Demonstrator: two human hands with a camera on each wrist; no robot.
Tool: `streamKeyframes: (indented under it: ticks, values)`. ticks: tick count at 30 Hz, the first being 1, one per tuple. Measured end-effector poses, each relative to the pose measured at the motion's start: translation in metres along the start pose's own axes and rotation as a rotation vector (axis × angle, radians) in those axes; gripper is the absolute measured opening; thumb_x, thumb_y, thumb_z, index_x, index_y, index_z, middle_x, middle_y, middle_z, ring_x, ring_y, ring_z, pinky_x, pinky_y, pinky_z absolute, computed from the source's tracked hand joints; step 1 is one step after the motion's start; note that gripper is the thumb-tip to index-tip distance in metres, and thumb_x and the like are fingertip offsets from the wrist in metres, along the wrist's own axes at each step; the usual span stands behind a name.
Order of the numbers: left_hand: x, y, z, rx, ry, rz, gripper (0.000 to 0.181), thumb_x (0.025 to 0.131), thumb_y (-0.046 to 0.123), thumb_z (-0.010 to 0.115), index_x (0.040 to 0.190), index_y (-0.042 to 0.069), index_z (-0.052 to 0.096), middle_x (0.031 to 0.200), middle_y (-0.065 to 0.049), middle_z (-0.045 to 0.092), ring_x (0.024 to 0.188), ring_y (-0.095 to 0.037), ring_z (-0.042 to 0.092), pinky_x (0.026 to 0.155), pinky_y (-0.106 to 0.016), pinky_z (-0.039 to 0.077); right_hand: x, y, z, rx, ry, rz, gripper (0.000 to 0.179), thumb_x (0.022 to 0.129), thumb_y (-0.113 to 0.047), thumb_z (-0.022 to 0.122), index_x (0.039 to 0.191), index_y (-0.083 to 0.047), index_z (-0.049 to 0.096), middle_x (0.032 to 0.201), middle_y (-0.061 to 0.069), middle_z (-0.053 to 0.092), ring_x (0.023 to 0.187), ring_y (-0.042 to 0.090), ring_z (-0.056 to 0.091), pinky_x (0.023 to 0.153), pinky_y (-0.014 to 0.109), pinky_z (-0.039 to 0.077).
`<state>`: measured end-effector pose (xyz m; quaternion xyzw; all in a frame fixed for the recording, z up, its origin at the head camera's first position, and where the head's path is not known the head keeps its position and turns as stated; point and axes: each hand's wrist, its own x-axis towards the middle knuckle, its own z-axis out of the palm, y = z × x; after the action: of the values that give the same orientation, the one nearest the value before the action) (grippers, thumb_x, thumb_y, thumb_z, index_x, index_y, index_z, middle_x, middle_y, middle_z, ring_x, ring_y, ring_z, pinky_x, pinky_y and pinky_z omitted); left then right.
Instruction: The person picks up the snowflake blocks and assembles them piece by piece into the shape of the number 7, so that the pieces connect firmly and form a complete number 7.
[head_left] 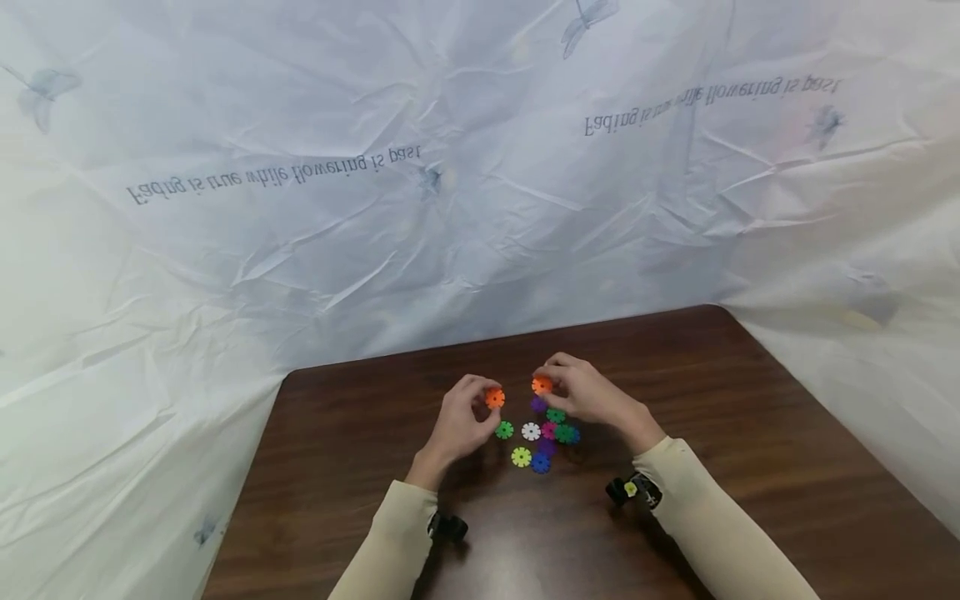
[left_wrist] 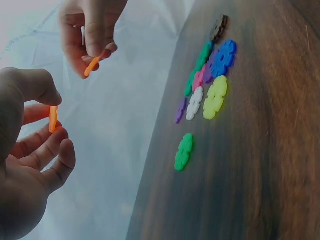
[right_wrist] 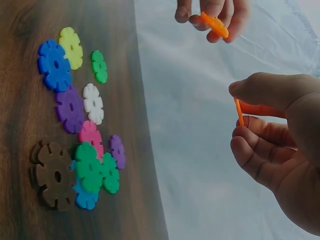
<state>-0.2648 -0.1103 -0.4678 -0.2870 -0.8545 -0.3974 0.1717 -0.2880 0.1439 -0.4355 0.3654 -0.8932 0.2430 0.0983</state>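
Observation:
My left hand [head_left: 462, 421] pinches an orange notched disc [head_left: 495, 398] between thumb and fingers, raised over the table. A second orange notched disc [head_left: 542, 385] is pinched by my right hand [head_left: 588, 392], level with the first and a short gap away. In the right wrist view that disc [right_wrist: 239, 112] shows edge-on between thumb and fingertips. Beneath the hands lie more flower-like discs: a light green one [right_wrist: 99, 66], a white one [right_wrist: 93, 103], a yellow one [right_wrist: 71, 48], a blue one [right_wrist: 54, 65] and a pink one [right_wrist: 90, 137].
Purple discs [right_wrist: 70, 110], overlapping green discs [right_wrist: 89, 167], a light blue disc [right_wrist: 86, 199] and stacked brown discs [right_wrist: 54, 176] lie in the same cluster. The dark wooden table [head_left: 337, 500] meets a hanging printed white sheet [head_left: 375, 250] along its far edge.

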Motion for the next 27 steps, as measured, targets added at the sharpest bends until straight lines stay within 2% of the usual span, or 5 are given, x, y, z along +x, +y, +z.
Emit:
streamKeyframes:
  ticks: [6, 19, 27]
  values:
    - [-0.005, 0.001, 0.005, -0.028, 0.056, 0.012, 0.031, 0.081, 0.007, 0.074, 0.111, 0.006, 0.067, 0.103, -0.004, 0.059, 0.071, -0.014, 0.057, 0.064, -0.025, 0.052, 0.0, -0.005, -0.001, 0.033, 0.042, -0.031, 0.032, 0.087, -0.013, 0.073, 0.117, -0.001, 0.068, 0.108, 0.008, 0.058, 0.075, 0.008, 0.058, 0.065, 0.022, 0.052]
    - [-0.002, 0.011, -0.001, -0.117, 0.093, 0.073, 0.031, 0.083, 0.007, 0.073, 0.113, 0.01, 0.066, 0.108, -0.005, 0.059, 0.069, -0.009, 0.056, 0.058, -0.022, 0.052, 0.001, -0.01, -0.01, 0.064, 0.127, -0.095, 0.032, 0.085, -0.011, 0.075, 0.115, -0.003, 0.069, 0.108, 0.007, 0.059, 0.075, 0.008, 0.061, 0.065, 0.022, 0.054]
    - [-0.005, 0.021, -0.008, -0.178, 0.151, 0.106, 0.036, 0.081, 0.001, 0.075, 0.115, 0.01, 0.066, 0.111, -0.008, 0.06, 0.069, -0.016, 0.058, 0.058, -0.029, 0.053, 0.003, -0.019, -0.018, 0.086, 0.168, -0.15, 0.031, 0.083, -0.009, 0.076, 0.113, -0.005, 0.069, 0.107, 0.007, 0.06, 0.073, 0.007, 0.06, 0.063, 0.021, 0.053]
